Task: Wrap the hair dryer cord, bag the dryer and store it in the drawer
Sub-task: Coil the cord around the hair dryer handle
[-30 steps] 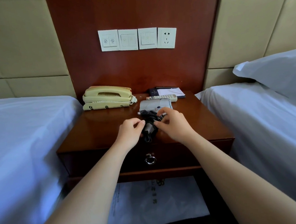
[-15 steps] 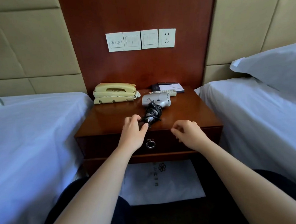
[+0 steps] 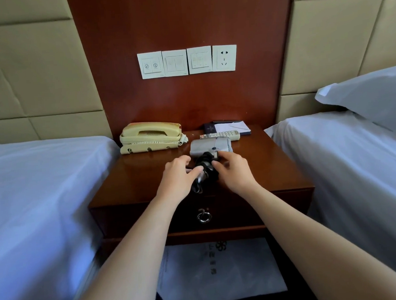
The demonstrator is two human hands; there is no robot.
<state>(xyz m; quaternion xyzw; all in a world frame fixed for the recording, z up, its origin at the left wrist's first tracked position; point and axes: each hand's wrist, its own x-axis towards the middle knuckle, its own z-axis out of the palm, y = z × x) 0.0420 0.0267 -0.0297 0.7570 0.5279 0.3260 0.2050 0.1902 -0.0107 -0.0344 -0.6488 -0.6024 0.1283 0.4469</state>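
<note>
A grey hair dryer [image 3: 209, 145] lies on the wooden nightstand [image 3: 270, 168], its handle pointing toward me with the black cord [image 3: 205, 170] bundled around it. My left hand [image 3: 178, 179] grips the cord bundle from the left. From the right, my right hand [image 3: 234, 170] pinches the same cord near the dryer body. The nightstand drawer [image 3: 150, 219] is closed, with a metal ring pull [image 3: 204, 216] at its middle. A white bag [image 3: 219, 271] with printed text lies on the shelf under the drawer.
A cream telephone [image 3: 151, 136] sits at the back left of the nightstand. A remote [image 3: 224, 134] and a notepad [image 3: 231, 127] lie at the back right. Beds with white sheets [image 3: 33, 194] [image 3: 355, 163] flank both sides. Wall switches and a socket [image 3: 224, 57] are above.
My right hand has come back from the nightstand's front edge to the cord bundle. My head has moved closer, so the nightstand looks larger.
</note>
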